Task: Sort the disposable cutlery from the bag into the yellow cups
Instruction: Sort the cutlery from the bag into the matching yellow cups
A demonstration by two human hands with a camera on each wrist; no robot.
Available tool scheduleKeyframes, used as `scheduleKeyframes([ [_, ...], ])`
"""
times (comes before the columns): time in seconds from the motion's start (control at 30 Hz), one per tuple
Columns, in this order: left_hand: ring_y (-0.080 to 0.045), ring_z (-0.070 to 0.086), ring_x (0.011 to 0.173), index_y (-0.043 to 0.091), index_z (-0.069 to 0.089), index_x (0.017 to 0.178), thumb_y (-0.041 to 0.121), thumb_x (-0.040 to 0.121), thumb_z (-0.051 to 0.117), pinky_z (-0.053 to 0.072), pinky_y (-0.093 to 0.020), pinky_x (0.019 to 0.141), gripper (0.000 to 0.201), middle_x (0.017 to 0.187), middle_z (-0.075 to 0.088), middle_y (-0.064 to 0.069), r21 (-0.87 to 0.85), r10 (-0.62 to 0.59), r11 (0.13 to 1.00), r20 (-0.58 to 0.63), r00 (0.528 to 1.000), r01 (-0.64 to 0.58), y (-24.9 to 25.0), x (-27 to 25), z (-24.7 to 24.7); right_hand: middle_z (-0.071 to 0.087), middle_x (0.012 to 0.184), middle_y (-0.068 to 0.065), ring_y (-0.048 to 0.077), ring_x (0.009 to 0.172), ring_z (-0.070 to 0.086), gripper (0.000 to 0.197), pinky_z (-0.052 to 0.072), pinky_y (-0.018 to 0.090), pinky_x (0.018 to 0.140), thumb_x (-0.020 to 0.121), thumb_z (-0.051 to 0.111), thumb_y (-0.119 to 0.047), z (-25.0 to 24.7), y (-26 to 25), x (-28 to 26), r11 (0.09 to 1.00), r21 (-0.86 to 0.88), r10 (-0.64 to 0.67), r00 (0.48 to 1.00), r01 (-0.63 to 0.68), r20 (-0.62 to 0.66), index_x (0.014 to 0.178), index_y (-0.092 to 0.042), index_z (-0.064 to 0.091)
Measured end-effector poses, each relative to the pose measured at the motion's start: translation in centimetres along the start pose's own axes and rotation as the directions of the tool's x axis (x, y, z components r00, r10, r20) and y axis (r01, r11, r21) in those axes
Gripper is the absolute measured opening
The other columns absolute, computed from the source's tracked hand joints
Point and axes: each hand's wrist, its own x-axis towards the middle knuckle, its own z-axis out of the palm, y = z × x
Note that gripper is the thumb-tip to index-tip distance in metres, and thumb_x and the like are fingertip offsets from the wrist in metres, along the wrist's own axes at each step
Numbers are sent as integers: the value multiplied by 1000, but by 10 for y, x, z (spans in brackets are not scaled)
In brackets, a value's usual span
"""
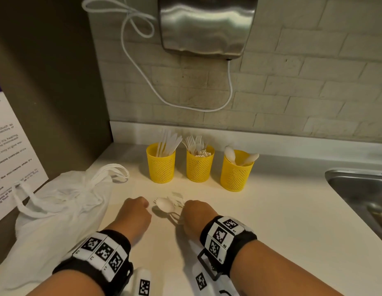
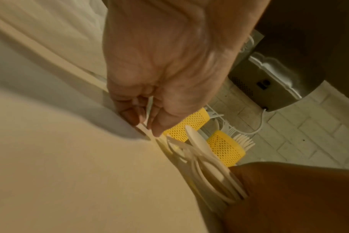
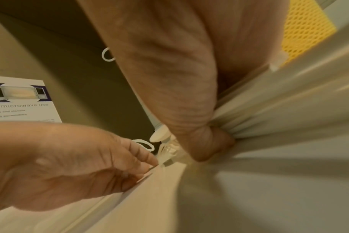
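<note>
Our right hand point(image 1: 195, 214) has its grip curled round a fanned bunch of white plastic disposable cutlery point(image 1: 172, 205), spoon bowls and fork tines sticking out just over the pale counter point(image 1: 271, 210). Our left hand point(image 1: 134, 214) pinches one thin white handle point(image 2: 148, 110) between thumb and fingertips. Three yellow perforated cups point(image 1: 199, 165) stand behind, already holding knives, forks and spoons apart; the white plastic bag point(image 1: 57, 201) lies slumped at our left. We judge these pieces light, stiff, a little slippery and apt to snap, so we should take each by its handle, near the middle.
</note>
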Motion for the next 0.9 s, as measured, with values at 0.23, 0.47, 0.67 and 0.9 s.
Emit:
scheduleKeyframes([
  [0.23, -8, 50, 65, 19, 61, 91, -7, 88, 53, 39, -14, 55, 27, 72, 59, 6, -265, 185, 953, 115, 976, -149, 27, -11, 19, 64, 114, 15, 35, 105, 62, 27, 46, 35, 77, 91, 55, -19, 9, 9, 1, 975, 223, 34, 997, -17, -72, 114, -5, 51],
  [0.47, -28, 53, 116, 3, 52, 127, 26, 104, 42, 37, -44, 108, 34, 113, 63, -19, -925, 14, 222, 319, 947, 309, 45, 3, -11, 63, 94, 6, 23, 82, 60, 31, 40, 26, 58, 83, 66, -18, -52, 30, -5, 787, 614, 84, 975, 60, -204, 109, -11, 50],
  [0.67, -39, 59, 109, -10, 39, 140, 62, 98, 31, 41, -58, 93, 84, 110, 64, -28, -908, 182, 29, 417, 891, 419, 97, 15, -48, 68, 103, -1, 10, 88, 65, 45, 55, 28, 75, 84, 69, -10, -136, 35, -5, 100, 779, 357, 709, 619, -609, 125, -19, 53],
  [0.9, -40, 56, 121, -8, 49, 134, 68, 96, 23, 43, -55, 103, 89, 133, 56, -29, -870, 357, 111, 485, 798, 480, 124, 0, -37, 66, 83, -2, 12, 80, 63, 23, 54, 34, 76, 84, 72, -8, -98, 32, 7, -85, 795, 381, 757, 601, -531, 102, -18, 62],
])
